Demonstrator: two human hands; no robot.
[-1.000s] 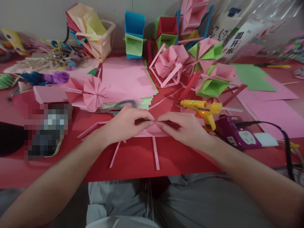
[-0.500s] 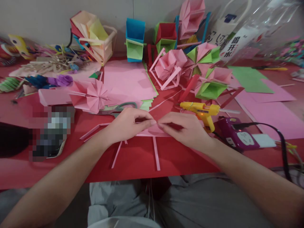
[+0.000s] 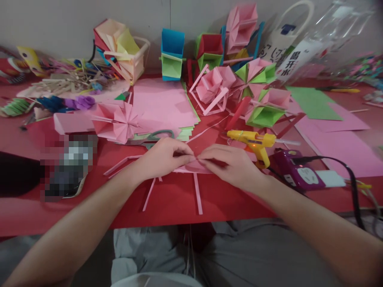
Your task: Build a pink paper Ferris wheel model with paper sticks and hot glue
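Observation:
My left hand [image 3: 167,157] and my right hand [image 3: 229,163] meet almost fingertip to fingertip over a pink paper piece [image 3: 191,167] near the table's front. Thumb and fingers of each hand are pinched together; what lies between them is too small to make out. Below the hands a narrow pink strip [image 3: 198,195] points toward the table edge. Another pink strip [image 3: 149,195] lies slanted to its left, and a folded pink strip [image 3: 121,163] rests beside my left wrist. Green-handled scissors [image 3: 160,134] lie just behind my left hand.
A yellow glue gun [image 3: 254,139] stands beyond my right hand, near a purple power socket [image 3: 299,169] with cables. At the left lies a phone [image 3: 70,167]. Folded paper lanterns [image 3: 212,85], a pink paper stack [image 3: 160,103] and a plastic bottle [image 3: 317,44] are at the back.
The view has shifted slightly. My fingertips remain close together over the pink paper, with my right fingers a little more closed.

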